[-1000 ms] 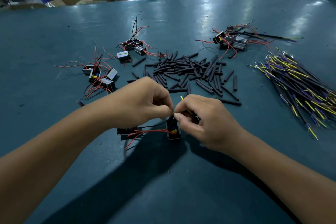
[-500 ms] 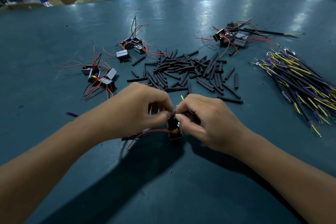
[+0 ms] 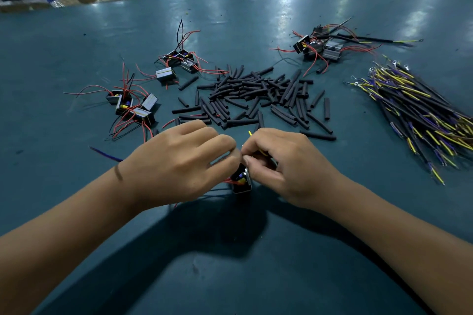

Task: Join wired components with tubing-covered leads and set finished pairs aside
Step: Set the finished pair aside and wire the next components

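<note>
My left hand [image 3: 179, 161] and my right hand [image 3: 284, 163] meet fingertip to fingertip above the teal table [image 3: 230, 263]. Both pinch thin wire ends at the same spot. A small black boxed component [image 3: 242, 181] with red leads hangs just below the fingers. My right hand also holds a lead whose yellow tip [image 3: 250, 133] sticks up behind the knuckles. What lies inside the pinch is hidden.
A pile of black tubing pieces [image 3: 258, 94] lies behind the hands. Yellow and purple leads [image 3: 419, 115] are heaped at the right. Groups of wired components sit at the left [image 3: 133, 107], back middle [image 3: 176, 64] and back right [image 3: 320, 46]. A purple wire [image 3: 105, 155] lies left.
The hands stay joined at the fingertips and have shifted slightly. The component has lifted closer under the fingers, and the second black part beneath my left hand is now hidden.
</note>
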